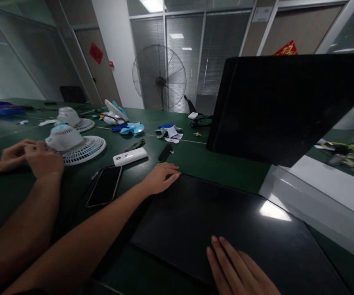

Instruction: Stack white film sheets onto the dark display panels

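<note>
Both the left hand [162,179] and the right hand [241,271] are laid on a flat black panel [213,209], which is set toward the near edge of the green tabletop [192,159]. At the panel's far left corner the left hand is rested, fingers outstretched and thumb slightly spread; whether the edge is pinched cannot be told. Close to the panel's near edge the right hand is placed palm down, fingers together, with nothing grasped. By appearance, the panel is being steadied or aligned; for any lift, fingertips would first need to be worked under its edges.

Toward the tabletop's far edge a large dark screen [287,106] is stood up. Left of the panel, a phone [106,186] and a white device [130,157] are placed. Near the tabletop's left edge, a white fan housing [64,139] seems to be touched by a co-worker's hands [44,159]. Past the far edge, a floor fan [161,81] is seen before a glazed partition [189,53].
</note>
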Available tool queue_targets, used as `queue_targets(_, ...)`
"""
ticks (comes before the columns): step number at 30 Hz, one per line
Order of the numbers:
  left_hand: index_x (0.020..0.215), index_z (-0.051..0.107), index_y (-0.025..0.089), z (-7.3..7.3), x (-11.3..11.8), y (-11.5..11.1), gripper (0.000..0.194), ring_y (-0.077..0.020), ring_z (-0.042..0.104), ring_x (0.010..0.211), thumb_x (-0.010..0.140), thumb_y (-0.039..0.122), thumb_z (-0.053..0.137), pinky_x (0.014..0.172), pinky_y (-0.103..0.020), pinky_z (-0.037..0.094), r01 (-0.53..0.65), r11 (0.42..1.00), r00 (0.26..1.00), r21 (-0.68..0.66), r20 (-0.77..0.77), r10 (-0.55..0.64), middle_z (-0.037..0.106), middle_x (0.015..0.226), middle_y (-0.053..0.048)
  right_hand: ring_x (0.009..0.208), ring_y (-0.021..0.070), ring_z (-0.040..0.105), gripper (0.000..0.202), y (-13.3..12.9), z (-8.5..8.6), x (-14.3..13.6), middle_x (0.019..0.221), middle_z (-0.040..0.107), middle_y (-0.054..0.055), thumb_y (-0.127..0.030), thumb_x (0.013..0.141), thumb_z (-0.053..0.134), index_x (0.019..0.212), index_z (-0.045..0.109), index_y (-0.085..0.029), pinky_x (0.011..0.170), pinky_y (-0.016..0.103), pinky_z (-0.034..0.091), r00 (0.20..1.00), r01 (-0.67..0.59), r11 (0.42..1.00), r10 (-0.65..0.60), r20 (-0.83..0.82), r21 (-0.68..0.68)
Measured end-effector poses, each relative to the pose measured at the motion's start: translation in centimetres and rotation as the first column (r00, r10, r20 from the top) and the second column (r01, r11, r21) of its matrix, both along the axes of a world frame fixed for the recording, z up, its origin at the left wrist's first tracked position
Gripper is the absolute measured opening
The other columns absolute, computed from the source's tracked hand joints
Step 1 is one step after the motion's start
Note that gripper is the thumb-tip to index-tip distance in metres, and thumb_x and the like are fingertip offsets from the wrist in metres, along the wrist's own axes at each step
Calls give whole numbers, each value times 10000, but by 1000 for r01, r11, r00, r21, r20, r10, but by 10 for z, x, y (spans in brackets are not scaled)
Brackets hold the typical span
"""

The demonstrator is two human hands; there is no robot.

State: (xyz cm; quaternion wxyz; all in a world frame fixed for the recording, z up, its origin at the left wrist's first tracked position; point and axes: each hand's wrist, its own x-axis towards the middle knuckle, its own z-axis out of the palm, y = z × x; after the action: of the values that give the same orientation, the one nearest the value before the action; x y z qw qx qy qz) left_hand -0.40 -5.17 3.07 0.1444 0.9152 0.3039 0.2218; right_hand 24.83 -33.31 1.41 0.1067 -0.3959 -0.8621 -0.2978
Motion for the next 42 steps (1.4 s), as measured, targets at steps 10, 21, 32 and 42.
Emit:
queue_targets(10, 1381, 641, 150, -9, 1, -4, 758, -491, 444, 1429, 897, 723, 531, 1135, -631, 382, -262, 964, 916, 33, -304, 260, 473, 1566, -231, 1381, 254, 467, 508, 81, 27, 86, 1502, 489, 33, -511, 1061, 383, 1447, 603, -263, 1156, 463, 433, 923, 314, 816, -381, -44, -486)
queue_targets(21, 1621, 309, 86, -28, 0, 6, 994, -451, 151, 1568, 933, 804, 343, 1245, -604, 211, -347, 934, 844, 85, -405, 351, 213, 1693, -217, 1332, 364, 504, 750, 97, -8, 227, 1489, 438, 251, -589, 1047, 296, 1488, 482, -11, 1085, 479, 469, 558, 713, 484, -830, -7, -508)
queue_targets(32, 1612, 317, 60, -29, 3, 5, 998, -468, 152, 1563, 941, 799, 323, 1252, -595, 204, -343, 934, 846, 99, -400, 353, 181, 1703, -216, 797, 309, 675, 393, 82, 40, 143, 981, 698, 131, -350, 1085, 376, 1164, 724, -185, 667, 391, 505, 600, 740, 552, -800, 7, -385)
queue_targets(42, 1590, 394, 159, -25, 10, -2, 868, -377, 84, 1593, 963, 759, 362, 1271, -576, 176, -259, 924, 966, -281, -52, 254, 123, 1729, -144, 1113, 313, 575, 195, 60, 35, 63, 1189, 650, 106, -146, 1003, 579, 1059, 762, -185, 916, 500, 522, 903, 307, 853, -401, -155, -421)
